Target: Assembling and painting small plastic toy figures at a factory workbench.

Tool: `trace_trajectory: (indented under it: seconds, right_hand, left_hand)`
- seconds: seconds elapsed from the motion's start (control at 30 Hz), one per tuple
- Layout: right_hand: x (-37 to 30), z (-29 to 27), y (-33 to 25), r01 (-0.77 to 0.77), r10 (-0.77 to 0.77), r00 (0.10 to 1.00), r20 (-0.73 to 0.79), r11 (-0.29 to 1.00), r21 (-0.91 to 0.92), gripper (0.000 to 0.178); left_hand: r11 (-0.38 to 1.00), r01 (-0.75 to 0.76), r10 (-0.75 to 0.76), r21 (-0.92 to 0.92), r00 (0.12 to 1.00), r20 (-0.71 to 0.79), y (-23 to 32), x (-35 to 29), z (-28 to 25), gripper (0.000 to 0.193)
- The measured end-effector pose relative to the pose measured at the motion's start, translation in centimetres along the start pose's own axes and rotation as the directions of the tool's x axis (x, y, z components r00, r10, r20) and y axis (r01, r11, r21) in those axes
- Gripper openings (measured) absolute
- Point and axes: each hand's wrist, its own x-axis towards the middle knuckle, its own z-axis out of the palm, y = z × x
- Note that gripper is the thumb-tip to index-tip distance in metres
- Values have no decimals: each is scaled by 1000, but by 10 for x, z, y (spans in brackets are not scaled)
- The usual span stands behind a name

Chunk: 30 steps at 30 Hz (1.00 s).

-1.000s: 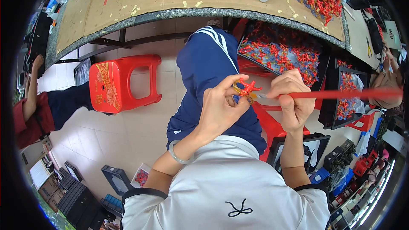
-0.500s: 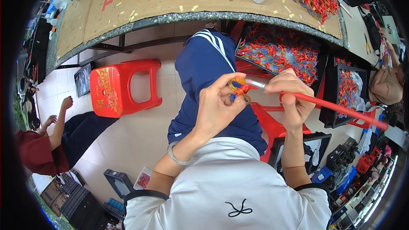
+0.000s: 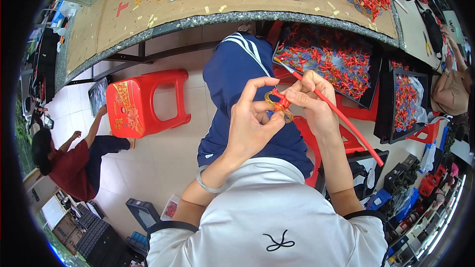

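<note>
We record the tabletop [image 3: 193, 5] at the far side, and beneath its right portion a black tray [image 3: 374, 79] of red-and-blue pieces. The red brush [image 3: 354, 131] has swung clear of the work, its tip now pointing far; we judge brushing paused for finger handling. The left hand [image 3: 252, 128] grips, fingers narrow; the right hand [image 3: 319, 106] retains the brush, its fingertips touching the right side of the red-and-yellow piece [image 3: 282, 103] between both hands' fingers.

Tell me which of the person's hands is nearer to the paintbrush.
Right. The right hand grips the paintbrush by its handle; the left hand is apart from it, to its left, holding a small red-and-gold piece.
</note>
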Motion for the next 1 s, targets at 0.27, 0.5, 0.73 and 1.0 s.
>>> trace_trajectory:
  seconds: [0.27, 0.5, 0.73, 1.0]
  right_hand:
    - [-1, 1, 0, -15, 16, 1000, -20, 999, 46, 37]
    - [-1, 0, -1, 21, -21, 1000, -9, 999, 39, 37]
    - [-3, 6, -6, 76, -76, 996, -44, 997, -5, 38]
    - [0, 6, -4, 71, -72, 997, -36, 997, -13, 39]
  left_hand:
    - [995, 13, -12, -95, 1000, 13, 4, -2, 1, 49]
    - [988, -28, 38, -149, 997, 61, 1, -2, 1, 49]
    - [969, 7, 21, -246, 994, 111, 2, 1, 1, 48]
    - [953, 108, -66, -285, 986, 151, 3, 2, -6, 46]
